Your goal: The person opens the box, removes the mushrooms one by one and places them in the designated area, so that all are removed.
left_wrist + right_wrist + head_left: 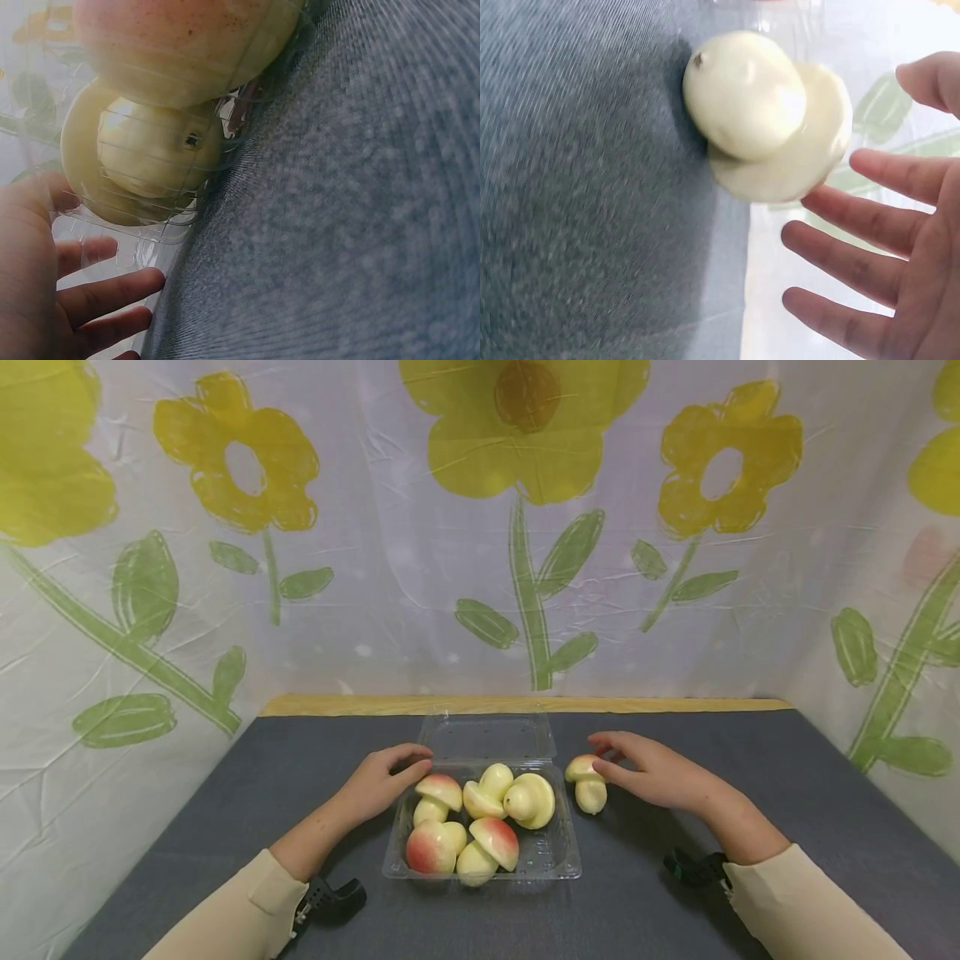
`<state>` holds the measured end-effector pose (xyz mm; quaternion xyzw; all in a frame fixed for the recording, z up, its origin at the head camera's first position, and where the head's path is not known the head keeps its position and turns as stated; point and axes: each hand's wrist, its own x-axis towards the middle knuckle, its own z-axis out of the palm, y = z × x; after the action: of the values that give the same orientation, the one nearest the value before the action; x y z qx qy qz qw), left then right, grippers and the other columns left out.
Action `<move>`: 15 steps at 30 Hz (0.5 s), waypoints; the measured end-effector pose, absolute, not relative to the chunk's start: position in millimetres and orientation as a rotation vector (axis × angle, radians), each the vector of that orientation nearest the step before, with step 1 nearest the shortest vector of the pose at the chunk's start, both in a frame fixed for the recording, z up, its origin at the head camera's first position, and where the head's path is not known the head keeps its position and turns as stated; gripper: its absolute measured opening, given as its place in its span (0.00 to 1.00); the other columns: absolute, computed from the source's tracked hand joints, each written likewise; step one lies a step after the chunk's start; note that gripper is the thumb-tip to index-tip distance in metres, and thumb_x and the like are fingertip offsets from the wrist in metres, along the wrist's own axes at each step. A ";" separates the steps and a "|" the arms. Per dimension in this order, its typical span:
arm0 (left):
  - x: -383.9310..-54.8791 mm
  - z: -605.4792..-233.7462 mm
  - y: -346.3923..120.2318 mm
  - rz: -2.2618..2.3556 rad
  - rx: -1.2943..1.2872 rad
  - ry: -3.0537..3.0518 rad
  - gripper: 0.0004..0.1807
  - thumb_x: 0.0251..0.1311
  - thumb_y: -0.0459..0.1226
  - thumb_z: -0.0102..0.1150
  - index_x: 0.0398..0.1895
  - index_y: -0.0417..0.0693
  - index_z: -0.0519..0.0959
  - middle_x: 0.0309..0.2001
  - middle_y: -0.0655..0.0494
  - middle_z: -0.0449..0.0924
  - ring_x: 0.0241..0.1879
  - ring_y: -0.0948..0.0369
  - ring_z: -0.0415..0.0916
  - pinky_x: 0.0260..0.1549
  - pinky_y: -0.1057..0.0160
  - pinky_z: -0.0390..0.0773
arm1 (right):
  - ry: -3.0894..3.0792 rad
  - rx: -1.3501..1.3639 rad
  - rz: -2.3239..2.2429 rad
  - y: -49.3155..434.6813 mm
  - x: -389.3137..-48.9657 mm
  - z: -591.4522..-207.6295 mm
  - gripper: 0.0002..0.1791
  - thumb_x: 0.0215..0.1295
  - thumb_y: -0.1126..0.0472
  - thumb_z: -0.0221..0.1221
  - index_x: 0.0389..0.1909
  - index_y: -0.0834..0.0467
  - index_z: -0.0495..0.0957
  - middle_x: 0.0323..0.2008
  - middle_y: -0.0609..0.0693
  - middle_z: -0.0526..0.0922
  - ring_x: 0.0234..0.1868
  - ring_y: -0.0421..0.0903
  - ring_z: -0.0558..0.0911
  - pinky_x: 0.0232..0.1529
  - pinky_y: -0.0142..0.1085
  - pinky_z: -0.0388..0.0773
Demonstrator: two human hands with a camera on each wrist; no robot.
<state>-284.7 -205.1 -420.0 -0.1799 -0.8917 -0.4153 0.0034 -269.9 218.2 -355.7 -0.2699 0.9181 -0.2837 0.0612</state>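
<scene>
Several cream toy mushrooms with red-blushed caps, one a mushroom [495,843] at the front, lie in a clear plastic clamshell box [555,860]. My left hand [384,783] is at the box's back left corner, with its fingers spread in the left wrist view; whether it touches the wall I cannot tell. Outside the box, just right of it, one more mushroom [590,793] lies on the table. Around the cap side of this mushroom [742,97], my right hand [651,772] has its fingers spread and extended, very near the cap; contact is unclear.
The box's transparent lid [487,737] is folded back behind it. A dark grey cloth [225,860] covers the table, with a wooden strip [360,705] along its back edge. Flower-printed curtains [420,635] hang behind and at both sides.
</scene>
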 end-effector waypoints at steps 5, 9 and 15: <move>-284.6 -420.7 -205.7 -1.301 -0.569 -2.795 0.24 0.76 0.54 0.54 0.64 0.52 0.79 0.57 0.55 0.82 0.55 0.55 0.79 0.51 0.48 0.79 | 2.843 -0.858 -0.821 212.2 -264.6 -348.8 0.31 0.80 0.48 0.54 0.73 0.64 0.67 0.69 0.62 0.71 0.63 0.62 0.75 0.59 0.58 0.74; -284.2 -420.5 -205.9 -1.297 -0.561 -2.798 0.24 0.76 0.54 0.55 0.64 0.52 0.80 0.57 0.55 0.82 0.54 0.55 0.79 0.50 0.48 0.79 | 2.885 -0.889 -0.792 208.2 -259.9 -345.8 0.30 0.79 0.47 0.56 0.72 0.61 0.68 0.69 0.59 0.72 0.64 0.61 0.75 0.59 0.57 0.74; -284.2 -420.1 -206.0 -1.294 -0.578 -2.793 0.23 0.76 0.53 0.55 0.64 0.50 0.79 0.57 0.54 0.82 0.54 0.54 0.79 0.50 0.48 0.79 | 2.876 -0.971 -0.852 201.4 -251.2 -341.0 0.31 0.78 0.44 0.56 0.72 0.58 0.69 0.68 0.55 0.73 0.63 0.58 0.76 0.55 0.56 0.76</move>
<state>-284.2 -206.0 -420.1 -0.1846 -0.8918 -0.4130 0.0049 -251.2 201.4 -341.0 -0.3081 0.9122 -0.2701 -0.0058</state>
